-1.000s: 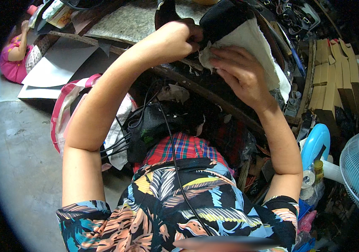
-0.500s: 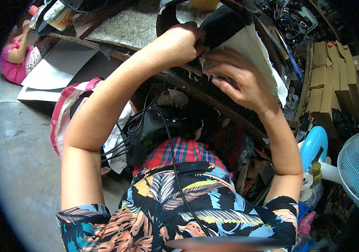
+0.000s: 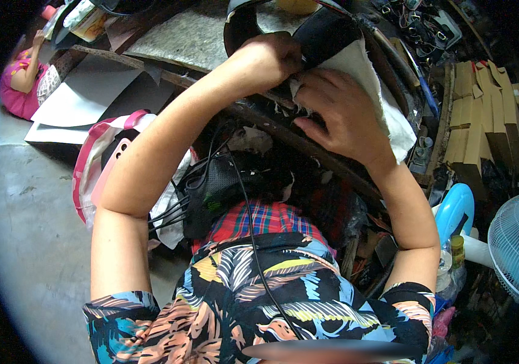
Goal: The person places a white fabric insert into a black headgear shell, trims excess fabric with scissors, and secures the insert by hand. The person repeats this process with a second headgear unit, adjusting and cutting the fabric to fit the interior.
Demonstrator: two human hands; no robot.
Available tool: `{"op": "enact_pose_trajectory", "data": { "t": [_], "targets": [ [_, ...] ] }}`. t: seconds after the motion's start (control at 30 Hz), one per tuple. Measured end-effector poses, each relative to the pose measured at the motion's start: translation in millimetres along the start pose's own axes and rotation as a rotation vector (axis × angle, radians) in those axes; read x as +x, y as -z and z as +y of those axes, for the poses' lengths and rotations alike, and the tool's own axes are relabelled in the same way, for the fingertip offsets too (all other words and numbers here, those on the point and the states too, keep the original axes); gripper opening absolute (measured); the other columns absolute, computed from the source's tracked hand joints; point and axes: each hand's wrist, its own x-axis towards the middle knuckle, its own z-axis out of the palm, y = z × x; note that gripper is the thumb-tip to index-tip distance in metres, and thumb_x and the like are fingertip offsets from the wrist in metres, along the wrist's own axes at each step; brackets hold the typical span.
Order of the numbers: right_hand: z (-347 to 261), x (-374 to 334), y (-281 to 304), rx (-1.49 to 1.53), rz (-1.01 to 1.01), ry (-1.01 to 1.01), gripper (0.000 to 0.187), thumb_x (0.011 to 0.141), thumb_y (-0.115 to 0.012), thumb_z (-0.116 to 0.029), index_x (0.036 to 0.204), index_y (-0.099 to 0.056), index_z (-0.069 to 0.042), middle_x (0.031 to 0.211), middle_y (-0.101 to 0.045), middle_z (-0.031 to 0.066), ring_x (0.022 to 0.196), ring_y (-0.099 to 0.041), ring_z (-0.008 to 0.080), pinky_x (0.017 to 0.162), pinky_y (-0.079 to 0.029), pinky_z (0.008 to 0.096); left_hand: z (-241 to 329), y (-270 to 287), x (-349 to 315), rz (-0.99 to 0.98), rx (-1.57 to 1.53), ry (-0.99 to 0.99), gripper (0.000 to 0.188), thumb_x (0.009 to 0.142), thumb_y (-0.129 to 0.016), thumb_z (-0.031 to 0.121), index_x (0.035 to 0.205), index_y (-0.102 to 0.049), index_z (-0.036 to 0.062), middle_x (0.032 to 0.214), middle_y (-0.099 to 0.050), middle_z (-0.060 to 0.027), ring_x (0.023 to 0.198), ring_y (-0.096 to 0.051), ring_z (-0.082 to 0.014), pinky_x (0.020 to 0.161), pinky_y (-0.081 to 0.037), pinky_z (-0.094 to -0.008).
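Note:
My left hand (image 3: 273, 57) is closed at the inner edge of a curved black sheet piece (image 3: 326, 36); its fingertips are partly hidden. Pale, frayed-edged cloth (image 3: 402, 136) lies along the right side of the black piece and hangs over the bench edge. My right hand (image 3: 344, 112) is beside the left, its fingers curled onto the near edge of this cloth, with the thumb held apart below. Both hands are close together at the bench front. I cannot make out whether the cloth and the black piece are joined.
A worn bench top (image 3: 180, 39) extends behind my hands. White sheets (image 3: 83, 91) and a pink-trimmed bag (image 3: 83, 164) with a pink phone (image 3: 111, 170) are left. Another person (image 3: 26, 91) sits far left. Flattened cardboard boxes (image 3: 472, 121) and a fan (image 3: 511, 246) stand right.
My right hand has turned and moved slightly, its fingers drawing closer together over the cloth. My left hand has shifted slightly right. The cloth's lower corner hangs a little lower.

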Motion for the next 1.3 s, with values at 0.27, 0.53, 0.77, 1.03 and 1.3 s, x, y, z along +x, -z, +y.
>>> {"op": "enact_pose_trajectory", "data": {
  "t": [0.27, 0.53, 0.77, 1.03, 1.3],
  "targets": [
    [3.5, -8.9, -6.4, 0.114, 0.074, 0.047, 0.035, 0.077, -0.074, -0.023, 0.108, -0.066, -0.009, 0.120, -0.066, 0.0078, 0.115, -0.057, 0.0336, 0.101, -0.044, 0.0460, 5.5, 18.2, -12.0, -0.091, -0.054, 0.004, 0.021, 0.082, -0.070, 0.015, 0.099, -0.068, 0.0014, 0.094, -0.066, -0.0158, 0.087, -0.066, -0.0268, 0.077, -0.053, -0.0378],
    [3.2, -8.8, -7.9, 0.193, 0.094, 0.029, 0.028, 0.079, -0.073, -0.018, 0.106, -0.067, -0.010, 0.119, -0.067, 0.0063, 0.114, -0.058, 0.0313, 0.100, -0.047, 0.0450, 14.0, 16.8, -14.5, -0.112, 0.223, -0.042, 0.024, 0.078, -0.070, 0.017, 0.096, -0.071, 0.0023, 0.094, -0.068, -0.0196, 0.082, -0.067, -0.0357, 0.077, -0.055, -0.0415],
    [0.6, -8.8, -4.3, 0.131, 0.032, 0.093, 0.026, 0.079, -0.073, -0.022, 0.101, -0.066, -0.011, 0.122, -0.067, 0.0040, 0.113, -0.057, 0.0310, 0.099, -0.046, 0.0453, -9.1, 24.1, -4.0, -0.156, 0.497, -0.584, 0.025, 0.080, -0.068, 0.021, 0.094, -0.069, 0.0000, 0.086, -0.067, -0.0168, 0.074, -0.068, -0.0299, 0.066, -0.056, -0.0379],
    [0.3, -9.7, -9.1, 0.133, 0.056, 0.090, 0.021, 0.078, -0.072, -0.016, 0.095, -0.062, -0.008, 0.124, -0.067, 0.0056, 0.117, -0.057, 0.0321, 0.101, -0.044, 0.0472, 7.5, 25.0, -12.1, -0.197, -0.115, 0.013, 0.022, 0.089, -0.056, 0.015, 0.088, -0.068, -0.0029, 0.079, -0.063, -0.0123, 0.065, -0.067, -0.0206, 0.055, -0.057, -0.0345],
    [-6.1, -5.8, -3.9, 0.119, 0.041, 0.098, 0.025, 0.074, -0.074, -0.016, 0.094, -0.063, -0.007, 0.122, -0.066, 0.0105, 0.115, -0.059, 0.0319, 0.100, -0.045, 0.0463, 7.3, 22.5, -8.5, -0.265, 0.034, 0.074, 0.022, 0.085, -0.060, 0.016, 0.096, -0.070, -0.0003, 0.088, -0.066, -0.0151, 0.075, -0.069, -0.0295, 0.064, -0.058, -0.0346]
  ]
}}
